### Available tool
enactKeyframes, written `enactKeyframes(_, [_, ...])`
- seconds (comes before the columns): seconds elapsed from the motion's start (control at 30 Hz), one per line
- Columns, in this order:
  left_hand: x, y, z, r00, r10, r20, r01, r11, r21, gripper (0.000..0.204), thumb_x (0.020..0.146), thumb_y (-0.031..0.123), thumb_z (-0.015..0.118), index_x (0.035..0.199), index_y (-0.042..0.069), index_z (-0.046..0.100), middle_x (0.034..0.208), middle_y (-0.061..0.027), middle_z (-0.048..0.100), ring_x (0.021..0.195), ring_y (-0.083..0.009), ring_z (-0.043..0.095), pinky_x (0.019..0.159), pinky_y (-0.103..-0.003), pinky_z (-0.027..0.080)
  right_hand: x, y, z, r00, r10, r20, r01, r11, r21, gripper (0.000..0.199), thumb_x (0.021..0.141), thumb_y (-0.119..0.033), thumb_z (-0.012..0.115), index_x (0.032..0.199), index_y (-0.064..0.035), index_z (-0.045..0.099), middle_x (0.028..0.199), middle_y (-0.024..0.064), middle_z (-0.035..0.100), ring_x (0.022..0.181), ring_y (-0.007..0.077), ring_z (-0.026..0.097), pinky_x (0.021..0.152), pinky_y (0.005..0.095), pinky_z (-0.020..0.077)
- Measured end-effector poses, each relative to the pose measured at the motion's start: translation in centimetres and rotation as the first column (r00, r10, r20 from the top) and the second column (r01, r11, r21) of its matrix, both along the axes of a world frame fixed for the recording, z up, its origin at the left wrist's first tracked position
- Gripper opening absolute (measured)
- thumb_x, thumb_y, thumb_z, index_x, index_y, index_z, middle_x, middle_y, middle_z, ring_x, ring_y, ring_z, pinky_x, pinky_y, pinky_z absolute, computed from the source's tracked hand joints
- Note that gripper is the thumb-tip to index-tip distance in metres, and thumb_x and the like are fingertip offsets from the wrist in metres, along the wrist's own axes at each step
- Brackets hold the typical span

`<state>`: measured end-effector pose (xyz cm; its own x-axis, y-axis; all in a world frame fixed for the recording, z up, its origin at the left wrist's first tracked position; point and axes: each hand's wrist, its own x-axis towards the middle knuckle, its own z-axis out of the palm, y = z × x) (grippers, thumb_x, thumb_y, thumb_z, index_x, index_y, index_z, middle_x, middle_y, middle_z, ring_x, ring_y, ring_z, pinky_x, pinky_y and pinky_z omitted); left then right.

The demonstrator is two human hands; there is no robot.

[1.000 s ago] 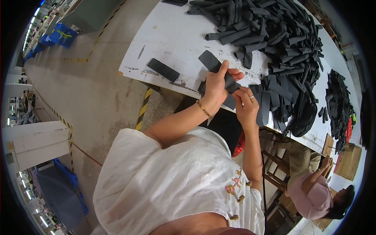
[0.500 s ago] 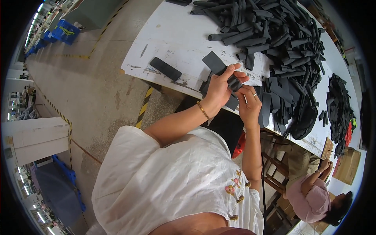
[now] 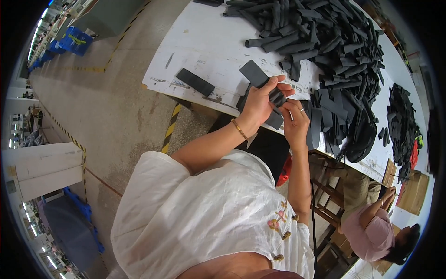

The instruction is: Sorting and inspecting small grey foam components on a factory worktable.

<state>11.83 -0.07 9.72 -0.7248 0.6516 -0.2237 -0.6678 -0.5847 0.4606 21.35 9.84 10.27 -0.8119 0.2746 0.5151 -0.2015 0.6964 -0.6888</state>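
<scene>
My left hand (image 3: pixel 260 101) is closed around a dark grey strip of soft-looking material (image 3: pixel 277 97), bent between thumb and fingers over the table's near edge. My right hand (image 3: pixel 296 122), a ring on one finger, pinches the lower end of that strip. A flat dark strip end (image 3: pixel 253 72) juts out past my left thumb; whether it belongs to the held piece I cannot tell. Under my hands lie more flat dark pieces (image 3: pixel 275 120), partly hidden. One separate flat strip (image 3: pixel 195 82) rests on the white table (image 3: pixel 204 42) to the left.
A large heap of dark rolled pieces (image 3: pixel 325 42) covers the table's far right. Beside it are flat strips (image 3: pixel 331 109) and a black bag (image 3: pixel 361 142). Another dark pile (image 3: pixel 402 125) lies farther right. A person in pink (image 3: pixel 369 232) works at lower right. Blue crates (image 3: pixel 75 41) stand far left.
The fingers of my right hand have shifted slightly on the bent strip, and more of it shows between my hands. My left hand keeps its hold in nearly the same place.
</scene>
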Motion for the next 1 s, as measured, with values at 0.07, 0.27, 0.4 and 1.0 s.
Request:
enactKeyframes(0.07, [-0.2, 0.1, -0.1, 1.0, -0.027, -0.011, 0.027, 1.0, -0.009, 0.034, 0.097, 0.025, 0.056, 0.119, 0.0, 0.056, 0.1, -0.0147, 0.067, 0.099, -0.0309, 0.066, 0.087, -0.039, 0.053, 0.1, 0.2, -0.2, 1.0, -0.018, -0.002, 0.017, 1.0, -0.007, 0.012, 0.081, 0.008, 0.066, 0.089, 0.002, 0.061, 0.09, 0.0125, 0.063, 0.072, 0.0245, 0.061, 0.064, 0.029, 0.0486])
enactKeyframes(0.27, [-0.9, -0.2, 0.1, 0.998, -0.051, -0.024, 0.052, 0.999, 0.013, 0.034, 0.098, 0.023, 0.054, 0.12, -0.002, 0.054, 0.105, -0.0179, 0.066, 0.102, -0.0324, 0.065, 0.09, -0.041, 0.052, -0.2, -0.3, -0.2, 0.999, -0.05, 0.011, 0.05, 0.997, -0.052, 0.012, 0.081, 0.006, 0.066, 0.09, 0.001, 0.061, 0.091, 0.0111, 0.062, 0.076, 0.0251, 0.061, 0.068, 0.0287, 0.0476])
enactKeyframes(0.4, [-1.6, 0.2, -0.2, 0.999, -0.027, -0.032, 0.028, 0.999, 0.041, 0.038, 0.1, 0.028, 0.051, 0.123, -0.003, 0.052, 0.115, -0.0193, 0.063, 0.111, -0.0332, 0.061, 0.097, -0.042, 0.048, -0.3, -0.2, -0.6, 0.999, -0.04, 0.017, 0.042, 0.981, -0.187, 0.011, 0.084, 0.002, 0.067, 0.093, 0.0023, 0.06, 0.093, 0.0094, 0.063, 0.077, 0.019, 0.061, 0.07, 0.0267, 0.0477])
enactKeyframes(1.0, [-5.3, -1.2, 0.3, 0.956, 0.186, -0.225, -0.194, 0.981, -0.016, 0.03, 0.093, 0.023, 0.063, 0.113, 0.001, 0.061, 0.103, -0.0147, 0.068, 0.096, -0.0299, 0.066, 0.087, -0.044, 0.055, -1.0, -1.3, 0.4, 0.933, -0.318, -0.166, 0.234, 0.89, -0.391, 0.005, 0.084, -0.001, 0.069, 0.088, -0.0003, 0.065, 0.08, 0.006, 0.062, 0.069, 0.0141, 0.057, 0.064, 0.0269, 0.0468])
